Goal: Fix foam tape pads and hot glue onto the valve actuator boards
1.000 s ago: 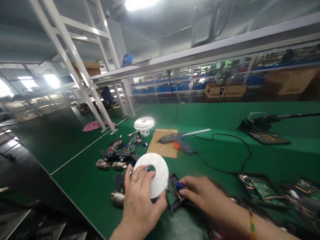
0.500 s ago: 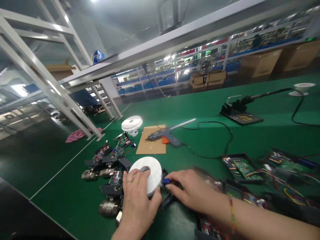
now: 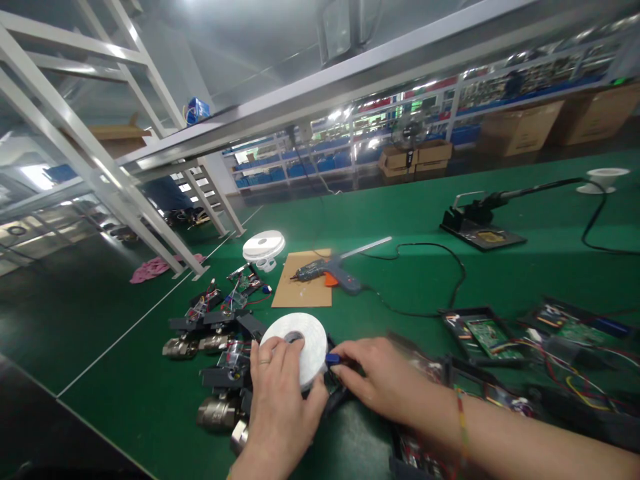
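A roll of white tape (image 3: 314, 339) is tilted up at the front of the bench. My left hand (image 3: 283, 393) grips it, fingertips reaching the dark core and thumb on its lower edge. Just to the right, my right hand (image 3: 377, 373) pinches a small blue part (image 3: 332, 359) between thumb and index finger, close against the roll's rim. What the blue part belongs to is mostly hidden; dark casing shows below it. Left of the roll lie metal valves (image 3: 218, 413) joined to dark brackets with wired parts.
On a cardboard sheet (image 3: 287, 293) rests a glue gun (image 3: 345, 277), its cable running right. White reels (image 3: 263, 245) sit behind. Open casings with circuit boards (image 3: 487, 340) and loose wires crowd the right side. A soldering iron stand (image 3: 483, 227) stands farther back.
The tape roll and my left hand have shifted slightly to the right. My right hand stays nearly in place, still pinching the blue part.
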{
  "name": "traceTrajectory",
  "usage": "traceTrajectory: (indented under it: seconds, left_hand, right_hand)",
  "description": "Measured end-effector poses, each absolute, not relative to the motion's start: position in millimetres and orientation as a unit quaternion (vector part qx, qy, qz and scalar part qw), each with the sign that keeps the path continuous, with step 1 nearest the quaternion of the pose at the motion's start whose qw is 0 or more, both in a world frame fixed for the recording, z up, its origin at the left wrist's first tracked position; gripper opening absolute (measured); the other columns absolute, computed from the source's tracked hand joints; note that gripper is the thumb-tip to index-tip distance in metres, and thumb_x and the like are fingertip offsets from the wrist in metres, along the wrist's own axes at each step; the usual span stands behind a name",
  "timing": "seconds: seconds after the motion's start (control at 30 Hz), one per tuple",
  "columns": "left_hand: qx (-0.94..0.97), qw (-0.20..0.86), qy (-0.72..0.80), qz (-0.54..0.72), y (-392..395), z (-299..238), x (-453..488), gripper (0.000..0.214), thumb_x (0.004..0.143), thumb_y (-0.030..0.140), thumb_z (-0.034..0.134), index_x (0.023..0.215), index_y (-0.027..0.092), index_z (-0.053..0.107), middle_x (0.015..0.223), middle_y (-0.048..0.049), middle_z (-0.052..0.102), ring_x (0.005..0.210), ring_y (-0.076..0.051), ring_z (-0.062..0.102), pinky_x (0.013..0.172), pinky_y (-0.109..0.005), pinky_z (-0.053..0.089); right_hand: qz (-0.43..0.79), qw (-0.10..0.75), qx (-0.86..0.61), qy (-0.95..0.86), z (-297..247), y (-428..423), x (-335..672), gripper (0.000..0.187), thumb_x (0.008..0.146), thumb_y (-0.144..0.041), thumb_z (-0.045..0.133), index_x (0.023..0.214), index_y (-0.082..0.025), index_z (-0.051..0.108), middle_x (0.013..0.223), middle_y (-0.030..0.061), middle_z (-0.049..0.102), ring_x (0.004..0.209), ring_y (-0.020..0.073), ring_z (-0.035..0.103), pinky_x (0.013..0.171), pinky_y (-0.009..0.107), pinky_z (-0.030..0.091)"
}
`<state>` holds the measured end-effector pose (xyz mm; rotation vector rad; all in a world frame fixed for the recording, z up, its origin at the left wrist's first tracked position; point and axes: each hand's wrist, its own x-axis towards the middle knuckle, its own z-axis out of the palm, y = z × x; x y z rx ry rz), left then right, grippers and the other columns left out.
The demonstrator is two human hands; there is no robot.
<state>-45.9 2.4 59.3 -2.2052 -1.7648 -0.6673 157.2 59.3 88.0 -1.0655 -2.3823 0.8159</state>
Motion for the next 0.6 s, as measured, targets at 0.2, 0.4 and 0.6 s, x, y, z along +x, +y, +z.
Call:
traceTrajectory:
  seconds: [0.2, 0.4, 0.6]
  left_hand:
    - [-0.733, 0.162, -0.597, -0.283, -1.1, 56.3, -25.4, 0.036, 0.086, 0.024, 0.058, 0.120, 0.013, 0.054, 0.111, -0.0118, 0.063, 0.110, -0.033, 0.050, 0.105, -0.061, 0.035]
    - [-0.710, 0.232, -0.597, -0.292, -0.5, 54.5, -10.4, 0.037, 0.088, 0.027, 0.061, 0.119, 0.009, 0.058, 0.106, -0.0118, 0.064, 0.110, -0.032, 0.051, 0.110, -0.054, 0.031]
    - [-0.654, 0.330, -0.568, -0.376, -11.0, 95.3, -23.8, 0.049, 0.083, 0.027, 0.070, 0.124, 0.001, 0.057, 0.109, -0.0186, 0.065, 0.107, -0.033, 0.056, 0.108, -0.054, 0.038]
  right_hand:
    - [0.309, 0.207, -0.392, -0.841, 84.8, 57.2, 157.5, 0.027, 0.089, -0.024, 0.053, 0.100, -0.015, 0.077, 0.092, 0.0126, 0.077, 0.082, 0.0266, 0.070, 0.072, 0.033, 0.043]
    - [0.390, 0.210, -0.456, -0.772, 86.5, 63.1, 159.6, 0.019, 0.085, -0.025, 0.059, 0.086, -0.015, 0.075, 0.077, 0.0067, 0.076, 0.069, 0.0205, 0.068, 0.060, 0.026, 0.042]
    - [0.479, 0.188, -0.488, -0.705, 66.0, 81.0, 160.5, 0.022, 0.087, -0.023, 0.050, 0.073, -0.013, 0.064, 0.070, 0.0083, 0.074, 0.059, 0.0158, 0.064, 0.054, 0.022, 0.046]
